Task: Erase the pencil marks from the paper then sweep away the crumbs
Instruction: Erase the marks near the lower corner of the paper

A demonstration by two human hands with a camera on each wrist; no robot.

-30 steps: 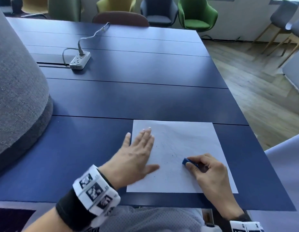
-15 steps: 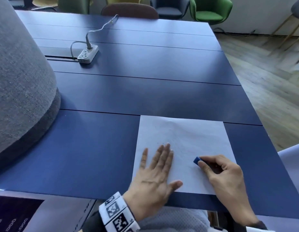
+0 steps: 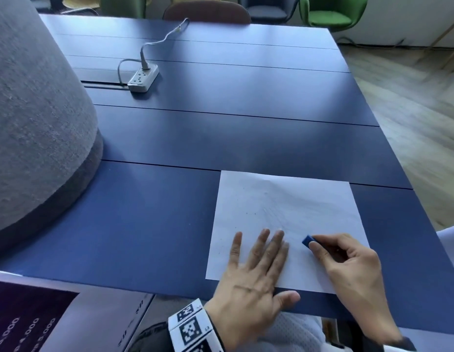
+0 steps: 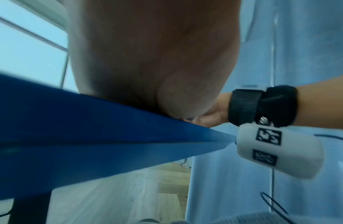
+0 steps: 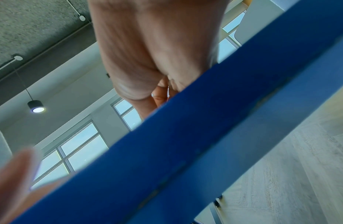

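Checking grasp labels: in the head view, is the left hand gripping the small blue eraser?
No: the left hand lies flat on the white paper sheet; the right hand pinches the small blue eraser.

you can read faint pale numbers, "5.000", repeated on a dark purple sheet [image 3: 22, 323] at the lower left.

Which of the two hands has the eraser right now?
The right hand pinches the blue eraser against the paper. The left hand lies flat, fingers straight, holding the sheet down.
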